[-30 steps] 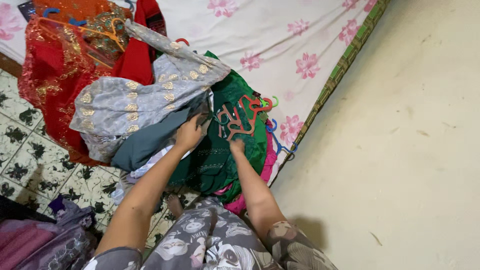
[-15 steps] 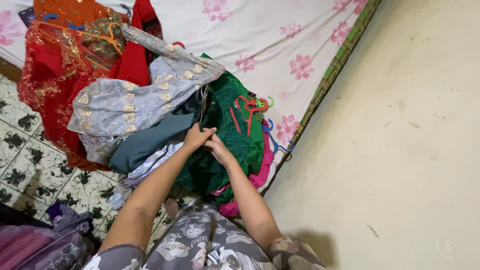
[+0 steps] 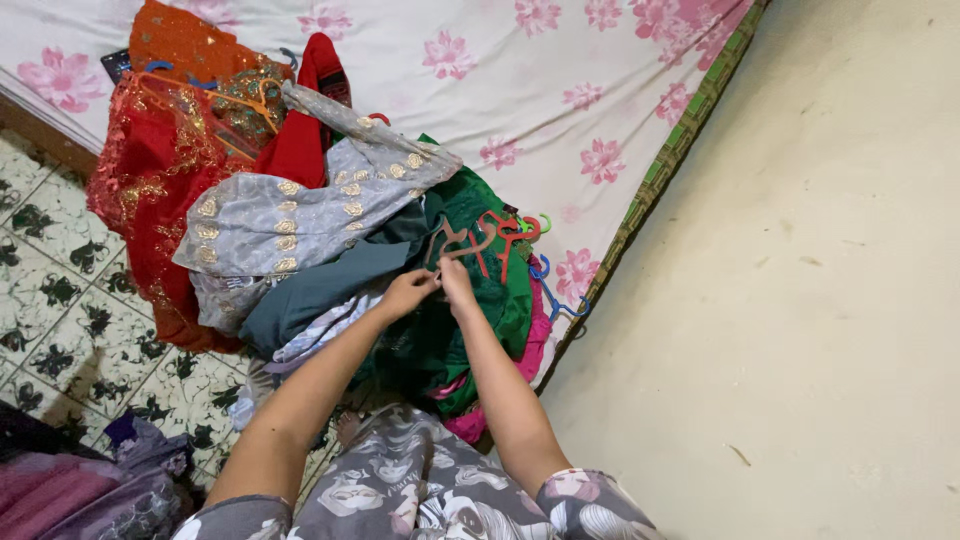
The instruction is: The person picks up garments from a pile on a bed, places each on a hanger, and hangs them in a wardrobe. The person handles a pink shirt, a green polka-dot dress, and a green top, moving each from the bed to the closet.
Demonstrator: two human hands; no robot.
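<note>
1. Both hands have shifted slightly up the pile since half a second ago.
2. Left hand (image 3: 408,293) and right hand (image 3: 456,282) pinch the green garment (image 3: 470,300) together.
3. It lies beneath red hangers (image 3: 490,238), near the bed (image 3: 560,60)'s edge.

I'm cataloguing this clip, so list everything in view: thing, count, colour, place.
Green garment: one, dark green, top of the pile, under both hands.
Hangers: several, red, brown, blue and green, on the green garment.
Grey garment: one, grey with gold motifs, left of the hands.
Teal cloth: one, beneath the grey garment.
Red garments: count unclear, red and orange with gold trim, far left of the pile.
Pink cloth: one, under the green garment.
Bedsheet: one, white with pink flowers, on the mattress.
Tiled floor: patterned green and white, left.
Wall: cream, right.
Left hand: on the green garment.
Right hand: beside it, at the hangers.
</note>
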